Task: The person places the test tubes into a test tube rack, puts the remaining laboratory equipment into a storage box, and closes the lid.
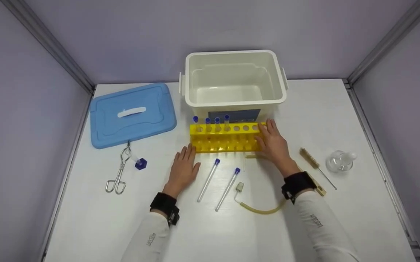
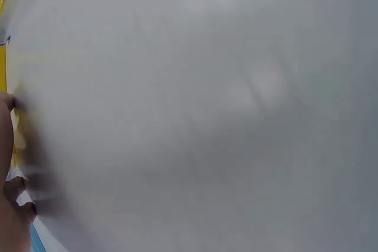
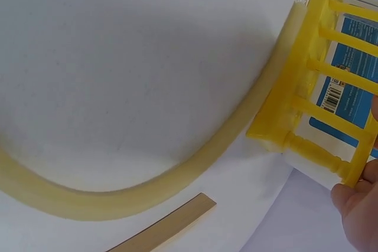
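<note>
At centre frame, the right hand [image 1: 276, 147] grips the yellow rack [image 1: 228, 143] (probably light, stiff; best held by its ends); the left hand [image 1: 183, 168] lies straight-fingered.

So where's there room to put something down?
There's bare table right of the white bin, behind the brush and glass bottle. Another free patch is front left, nearer you than the metal tongs. It's crowded in front of the yellow rack: two blue-ended tubes and a rubber hose.
</note>
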A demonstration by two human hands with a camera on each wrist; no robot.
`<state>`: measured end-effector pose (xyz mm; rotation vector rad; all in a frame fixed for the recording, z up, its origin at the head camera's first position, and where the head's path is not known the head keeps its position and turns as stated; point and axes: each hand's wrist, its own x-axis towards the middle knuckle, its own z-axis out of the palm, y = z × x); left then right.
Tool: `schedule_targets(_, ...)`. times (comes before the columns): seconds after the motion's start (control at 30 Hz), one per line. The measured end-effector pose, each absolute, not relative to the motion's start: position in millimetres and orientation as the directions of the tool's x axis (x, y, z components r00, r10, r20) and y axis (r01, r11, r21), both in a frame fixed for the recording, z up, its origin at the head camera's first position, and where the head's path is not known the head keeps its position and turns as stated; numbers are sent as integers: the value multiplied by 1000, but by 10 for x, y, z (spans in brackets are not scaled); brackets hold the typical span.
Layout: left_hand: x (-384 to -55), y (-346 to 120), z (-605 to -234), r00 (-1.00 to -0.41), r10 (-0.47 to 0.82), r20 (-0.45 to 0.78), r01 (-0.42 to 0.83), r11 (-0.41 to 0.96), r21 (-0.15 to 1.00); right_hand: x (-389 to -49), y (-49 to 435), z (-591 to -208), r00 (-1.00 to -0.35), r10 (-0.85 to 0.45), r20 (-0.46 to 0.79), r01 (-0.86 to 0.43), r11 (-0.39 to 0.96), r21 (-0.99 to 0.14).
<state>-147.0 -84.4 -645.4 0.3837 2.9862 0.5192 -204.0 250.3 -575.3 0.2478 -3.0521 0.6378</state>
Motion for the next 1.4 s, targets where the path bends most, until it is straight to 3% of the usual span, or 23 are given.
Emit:
schedule_targets(0.17, -1471, -812, -6434, -963, 266, -46, 233, 905, 355, -2018, 2522, -5713, -993, -116, 28, -115, 867, -484)
schedule_targets(0.33, -1458, -806, -6435, -965, 259, -33, 230, 902, 364, -1933, 2453, -5560, -975, -39, 219, -165, 787, -595)
schedule_targets(0.43, -1452, -809, -6438, -966, 255, -42, 224, 906, 358, -1837, 2359, -5461, -941, -28, 336, -238, 760, -604)
schedule_targets(0.53, -1458, -813, -6442, -967, 252, -48, 219, 908, 356, -1711, 2251, -5402, -933, -52, 357, -266, 766, -585)
schedule_targets(0.93, -1490, -841, -6487, -971, 237, -41, 208, 911, 356, -1290, 1926, -5672, -990, -134, 51, -139, 818, -558)
schedule_targets(1.4, -1467, -837, -6483, -969, 245, -22, 221, 906, 362, -1186, 1743, -5978, -992, -87, -94, -34, 886, -462)
